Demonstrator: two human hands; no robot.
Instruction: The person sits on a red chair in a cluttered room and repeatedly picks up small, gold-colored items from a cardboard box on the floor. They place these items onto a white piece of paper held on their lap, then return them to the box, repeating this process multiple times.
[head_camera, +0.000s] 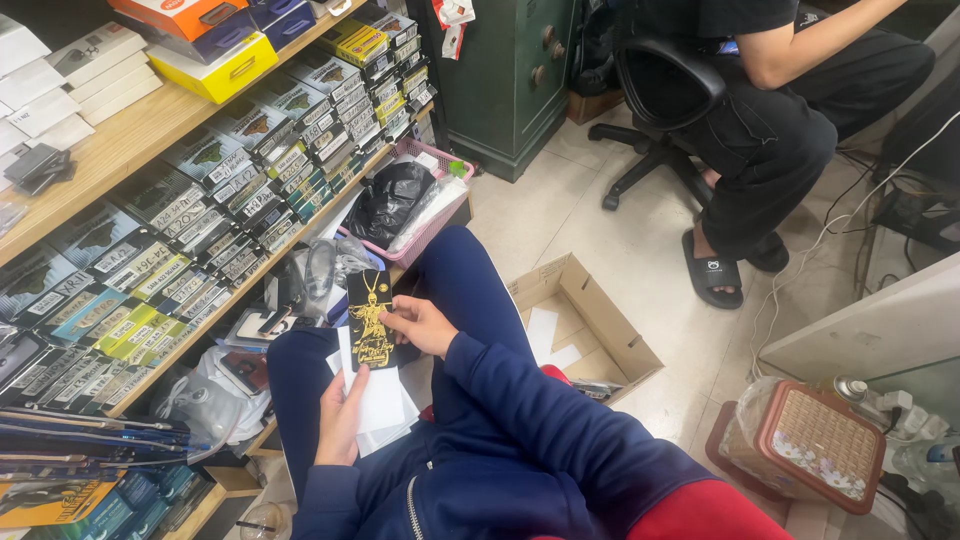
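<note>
Both hands grip: right hand (418, 325) pinches a black gold-printed card (369, 319); left hand (342, 418), at seven o'clock, seemingly clasps white sheets (382, 402).

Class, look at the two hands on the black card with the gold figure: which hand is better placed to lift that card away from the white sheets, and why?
Probably the right hand: its fingers pinch the black card at its edge, while the left hand lies lower, supporting the white sheets.
</note>
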